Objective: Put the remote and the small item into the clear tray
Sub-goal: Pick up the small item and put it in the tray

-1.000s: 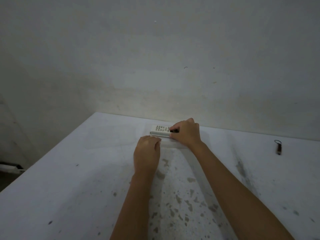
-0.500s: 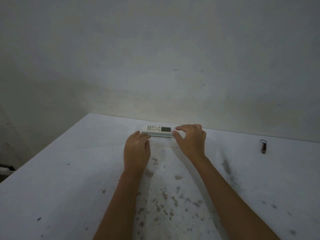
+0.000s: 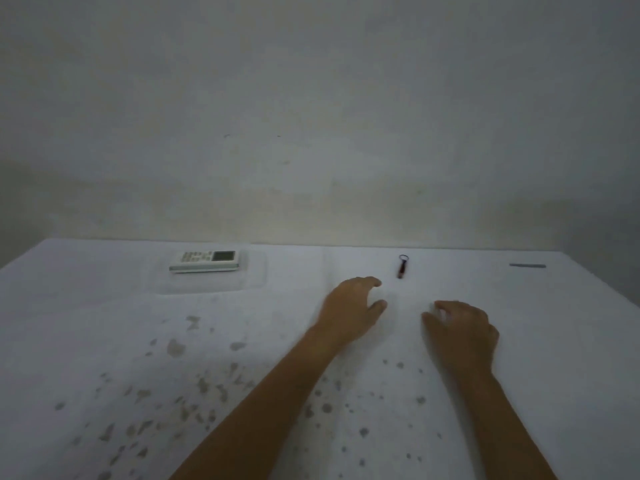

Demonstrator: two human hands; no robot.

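Note:
A white remote (image 3: 205,261) with a small screen lies flat inside the clear tray (image 3: 254,277), at the back left of the table. The small item (image 3: 401,267), a dark red keychain piece with a metal ring, lies on the table near the back wall. My left hand (image 3: 353,308) hovers just to the near left of it, fingers apart and empty. My right hand (image 3: 462,329) is lower and to the right, fingers loosely curled, holding nothing.
The white table (image 3: 104,341) has grey-brown stains across its near half. A thin grey strip (image 3: 527,265) lies at the back right. A plain wall rises directly behind the table.
Both hands have let go of the remote, which stays in the tray, and moved right toward the small item. The view has swung right with them.

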